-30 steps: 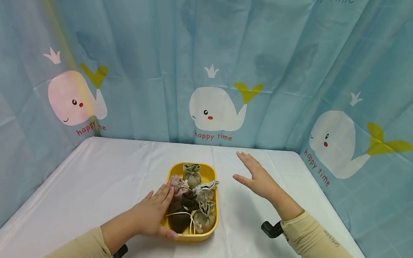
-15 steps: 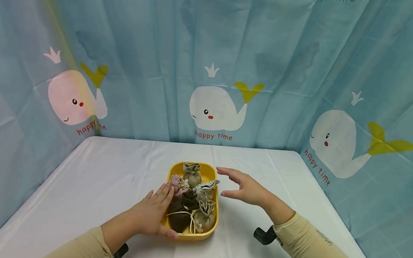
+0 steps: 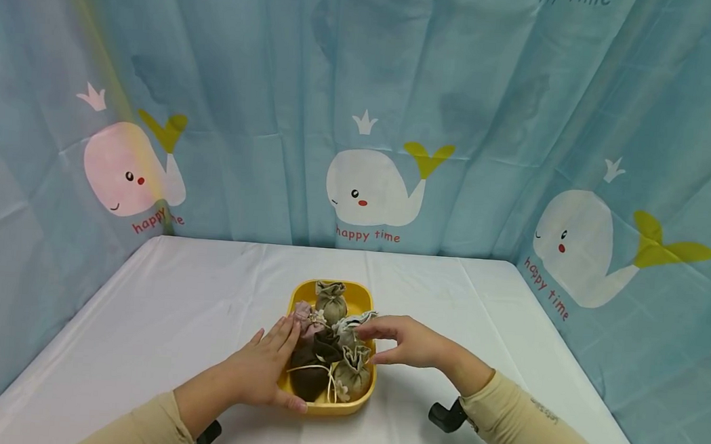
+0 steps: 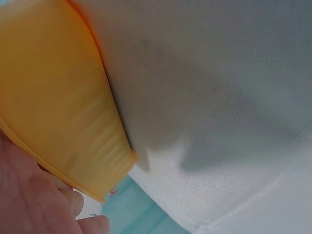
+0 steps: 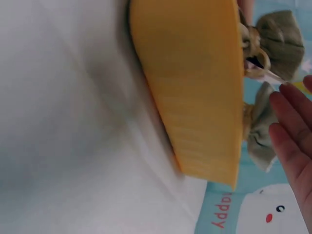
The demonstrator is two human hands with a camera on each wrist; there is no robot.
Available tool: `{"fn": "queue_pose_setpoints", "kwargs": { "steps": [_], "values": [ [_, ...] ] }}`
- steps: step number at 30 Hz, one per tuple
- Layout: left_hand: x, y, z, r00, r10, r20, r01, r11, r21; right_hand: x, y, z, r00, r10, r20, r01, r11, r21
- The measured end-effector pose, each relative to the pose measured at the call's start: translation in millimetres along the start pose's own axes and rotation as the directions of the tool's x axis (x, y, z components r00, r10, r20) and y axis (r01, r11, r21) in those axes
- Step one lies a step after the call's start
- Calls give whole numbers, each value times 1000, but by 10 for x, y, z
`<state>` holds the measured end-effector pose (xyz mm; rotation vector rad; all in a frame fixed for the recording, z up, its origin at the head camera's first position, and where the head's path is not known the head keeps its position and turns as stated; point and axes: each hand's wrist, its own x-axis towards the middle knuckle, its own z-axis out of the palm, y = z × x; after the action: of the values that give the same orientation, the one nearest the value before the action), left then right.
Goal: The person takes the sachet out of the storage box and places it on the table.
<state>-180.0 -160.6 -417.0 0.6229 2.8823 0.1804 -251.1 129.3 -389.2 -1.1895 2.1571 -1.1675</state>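
A yellow tray (image 3: 327,408) holds several small drawstring pouches. A dark brown pouch (image 3: 308,381) lies at the front left, a khaki pouch (image 3: 355,371) with a pale cord at the front right. Behind them are a pink pouch (image 3: 302,312), a light grey pouch (image 3: 346,326) and an olive pouch (image 3: 331,303). My left hand (image 3: 259,372) rests along the tray's left rim, fingers straight. Over the right rim, my right hand (image 3: 415,341) has its fingers loosely bent above the grey pouch. In the right wrist view its fingertips (image 5: 278,131) come close to the grey pouch (image 5: 263,129); contact is unclear.
The tray stands on a white cloth-covered table (image 3: 191,307). Blue curtains (image 3: 246,107) printed with whales enclose the back and both sides. Black wrist mounts (image 3: 446,416) stick out below the cuffs.
My right hand has come left and toward me, from beside the tray to over its right rim, its fingers bending. The left hand and the tray have stayed put.
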Motion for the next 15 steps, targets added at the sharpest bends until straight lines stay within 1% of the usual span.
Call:
{"fn": "queue_pose_setpoints", "kwargs": {
  "steps": [4, 8, 11, 15],
  "values": [
    [-12, 7, -14, 1000, -2, 2, 2, 1000, -8, 29, 3, 64, 1000, -9, 26, 10, 998, -64],
    [-16, 7, -10, 1000, 5, -1, -5, 1000, -29, 53, 15, 101, 1000, -5, 23, 8, 989, -145],
    [-12, -5, 8, 1000, 11, -3, -11, 999, -41, 64, 28, 119, 1000, 13, 16, -10, 982, -186],
    [-7, -18, 24, 1000, 18, -12, -18, 998, -53, 79, 18, 144, 999, 42, -3, -42, 977, -211]
  ]
}}
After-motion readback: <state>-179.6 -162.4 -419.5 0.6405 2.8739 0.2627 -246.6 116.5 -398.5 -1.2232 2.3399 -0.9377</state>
